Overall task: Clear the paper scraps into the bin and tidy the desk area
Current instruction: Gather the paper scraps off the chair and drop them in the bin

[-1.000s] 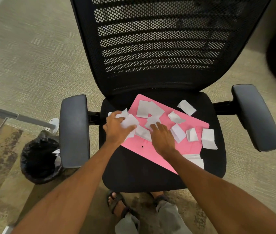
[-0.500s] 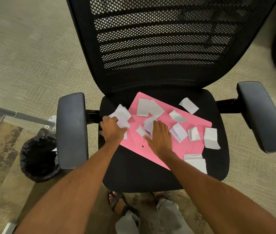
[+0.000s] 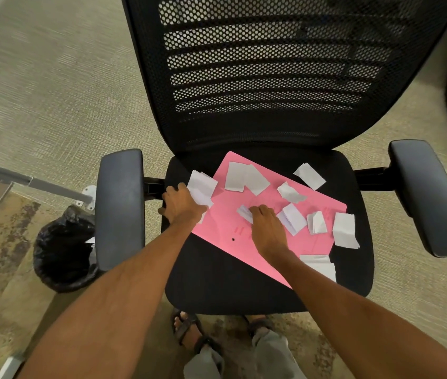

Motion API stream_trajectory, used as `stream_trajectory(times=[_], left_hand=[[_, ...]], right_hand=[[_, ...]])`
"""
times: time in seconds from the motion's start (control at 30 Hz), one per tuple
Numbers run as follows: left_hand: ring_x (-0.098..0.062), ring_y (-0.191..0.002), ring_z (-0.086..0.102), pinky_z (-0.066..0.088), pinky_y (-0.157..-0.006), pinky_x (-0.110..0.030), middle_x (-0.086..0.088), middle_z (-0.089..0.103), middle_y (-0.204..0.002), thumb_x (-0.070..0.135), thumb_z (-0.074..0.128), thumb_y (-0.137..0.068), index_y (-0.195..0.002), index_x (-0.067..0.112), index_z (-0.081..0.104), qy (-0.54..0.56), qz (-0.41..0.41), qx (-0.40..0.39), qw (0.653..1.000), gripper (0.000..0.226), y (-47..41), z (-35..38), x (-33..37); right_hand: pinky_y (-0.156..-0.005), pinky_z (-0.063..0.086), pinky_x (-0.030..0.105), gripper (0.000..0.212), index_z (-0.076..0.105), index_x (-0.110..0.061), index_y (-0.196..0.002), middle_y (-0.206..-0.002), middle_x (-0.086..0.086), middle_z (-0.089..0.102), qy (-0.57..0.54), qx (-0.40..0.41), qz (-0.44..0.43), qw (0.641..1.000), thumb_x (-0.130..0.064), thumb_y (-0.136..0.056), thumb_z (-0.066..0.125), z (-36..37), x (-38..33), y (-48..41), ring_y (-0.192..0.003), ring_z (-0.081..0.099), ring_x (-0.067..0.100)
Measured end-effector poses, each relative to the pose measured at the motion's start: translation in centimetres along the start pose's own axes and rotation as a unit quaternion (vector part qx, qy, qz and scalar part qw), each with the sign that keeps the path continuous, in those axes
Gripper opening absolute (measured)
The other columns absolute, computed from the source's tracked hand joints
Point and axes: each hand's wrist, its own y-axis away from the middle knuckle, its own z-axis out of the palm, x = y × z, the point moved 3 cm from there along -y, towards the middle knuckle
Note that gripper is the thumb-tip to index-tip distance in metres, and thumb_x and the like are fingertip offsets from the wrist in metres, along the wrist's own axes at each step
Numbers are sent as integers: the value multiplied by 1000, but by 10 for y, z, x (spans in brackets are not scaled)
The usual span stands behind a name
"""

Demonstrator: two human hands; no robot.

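The bin [image 3: 63,250], lined with a black bag, stands on the floor far to the left of the pink sheet [image 3: 216,228], behind the armrest [image 3: 121,206] of the chair. At the left corner of the pink sheet, the left hand [image 3: 182,205] grips a bundle of scraps [image 3: 203,187], and the white pieces stick out past its fingers. Near the middle of the sheet, the right hand [image 3: 267,228] has its fingers bent down on a small scrap [image 3: 244,213] and pinches its edge. To the right of this hand many loose scraps [image 3: 293,218] lie flat on the sheet. Another one [image 3: 344,233] hangs over its right edge, and one more [image 3: 319,265] lies just beside its lower edge on the chair seat [image 3: 216,280]. I judge that the step in hand is the collecting: the pieces are being gathered into the left hand, and nothing goes to the bin yet. The next move calls for passing the small scrap to the bundle. After that, the right hand should work through the pieces toward the right edge. Thin paper on a smooth sheet is hard to lift, so sliding each piece to an edge may help. The bundle must stay tightly held, or pieces can fall on the way over the armrest.
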Motion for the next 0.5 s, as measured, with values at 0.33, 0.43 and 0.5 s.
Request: stream_trajectory(times=[0.33, 0.43, 0.5], left_hand=[[-32, -96, 67, 53, -76, -40, -12, 67, -106, 23, 86, -67, -110, 13, 46, 85, 76, 42, 993, 59, 5, 1, 20], [-27, -91, 65, 53, -69, -33, -9, 66, -109, 23, 85, -70, -115, 13, 54, 148, 96, -11, 984, 55, -1, 1, 31], [-17, -81, 58, 49, -59, -23, -4, 62, -107, 29, 84, -72, -118, 11, 56, 177, 81, -51, 980, 57, -7, 4, 40]], right_hand=[[-100, 47, 45, 37, 56, -8, -125, -142, 10, 47, -24, 50, 32, 998, -1, -89, 56, -38, 3, -44, -129, 42, 29], [-105, 41, 46, 38, 53, -11, -130, -154, 10, 30, -3, -4, 29, 1000, -4, -92, 55, -39, 4, -62, -141, 28, 30], [-105, 40, 47, 39, 51, -15, -132, -158, 9, 21, 20, -43, 37, 998, -9, -93, 56, -37, 3, -70, -143, 23, 29]])
